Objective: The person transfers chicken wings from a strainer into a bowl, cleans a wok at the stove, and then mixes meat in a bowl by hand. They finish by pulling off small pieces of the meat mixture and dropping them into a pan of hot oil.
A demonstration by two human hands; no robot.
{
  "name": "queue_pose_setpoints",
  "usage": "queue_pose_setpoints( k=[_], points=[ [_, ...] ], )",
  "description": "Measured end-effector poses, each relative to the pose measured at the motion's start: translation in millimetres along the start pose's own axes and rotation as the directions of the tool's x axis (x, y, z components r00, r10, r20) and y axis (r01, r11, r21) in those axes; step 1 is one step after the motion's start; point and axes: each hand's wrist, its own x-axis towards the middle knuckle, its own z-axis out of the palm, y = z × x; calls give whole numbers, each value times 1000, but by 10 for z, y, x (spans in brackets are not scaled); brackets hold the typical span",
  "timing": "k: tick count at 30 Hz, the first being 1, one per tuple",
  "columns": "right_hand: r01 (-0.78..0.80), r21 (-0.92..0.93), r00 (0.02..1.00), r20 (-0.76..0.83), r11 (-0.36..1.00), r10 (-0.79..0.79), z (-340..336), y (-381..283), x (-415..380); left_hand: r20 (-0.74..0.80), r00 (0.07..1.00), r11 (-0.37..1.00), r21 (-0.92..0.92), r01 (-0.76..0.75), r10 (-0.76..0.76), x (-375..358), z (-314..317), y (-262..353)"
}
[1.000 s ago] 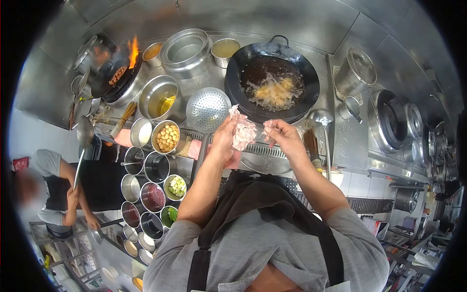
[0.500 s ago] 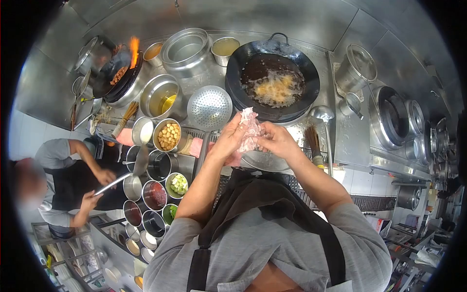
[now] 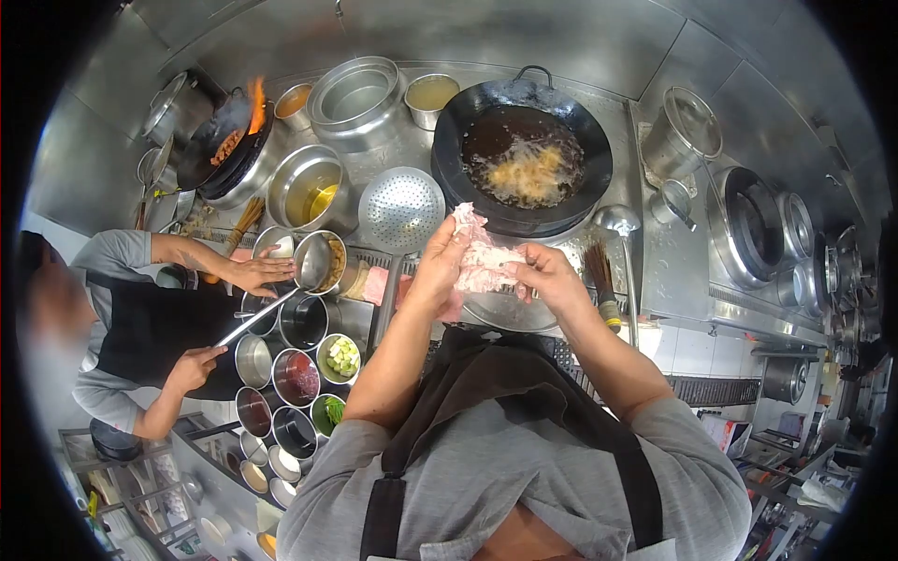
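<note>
A pale, flour-coated piece of raw meat [image 3: 479, 257] stretches between my two hands, close to my body. My left hand [image 3: 440, 266] is closed on its left side, and my right hand [image 3: 550, 276] pinches its right end. Below the meat is a round metal tray [image 3: 510, 311], partly covered by my hands and the meat. Just beyond stands a black wok [image 3: 599, 173] of dark oil, where golden pieces [image 3: 528, 176] bubble and froth. To the left of my left hand rests a perforated skimmer [image 3: 402, 208].
At left, a co-worker [image 3: 140, 309] holds a ladle [image 3: 311, 266] over a pot of browned cubes. Several metal pots of ingredients stand between us. Flame [image 3: 256, 105] rises at a far-left wok. A ladle [image 3: 617, 221] and a bamboo brush [image 3: 601, 271] lie right of my hands.
My hands have spread the meat wider, with the right hand shifting slightly right. The co-worker's ladle has moved up and right to the pot of browned cubes, and their other hand has reached forward.
</note>
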Motion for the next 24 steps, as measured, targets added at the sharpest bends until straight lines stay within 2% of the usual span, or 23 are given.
queue_pose_setpoints(
  k=[2,5,6,8,12,14,18,20,24],
  points=[
    [20,35,999,-36,999,-19,-35,-51,-16,-29,998,991,-123,53,-57,4,-33,30],
    [64,105,996,-63,992,-57,-150,-74,-14,-8,998,970,-237,61,-65,4,-149,68],
    [64,104,996,-64,993,-57,-151,-85,-11,-7,998,969,-238,61,-65,5,-141,84],
    [113,146,992,-71,983,-103,-143,-113,-10,-109,990,973,-221,67,-93,1,-120,120],
    [128,216,989,-107,968,-107,-153,-89,103,-138,988,964,-263,35,-74,17,-120,106],
    [76,237,965,-262,969,-12,-107,-166,133,-162,985,960,-278,20,-67,24,-183,85],
    [118,226,969,-240,967,-62,-199,25,206,-186,981,955,-296,-7,-50,8,-239,135],
    [203,179,950,-275,963,-150,-151,-42,181,-192,981,959,-282,-18,-38,-4,-227,192],
    [182,181,950,-285,967,-125,-171,-85,190,-245,968,959,-284,-15,-58,-2,-215,217]
  ],
)
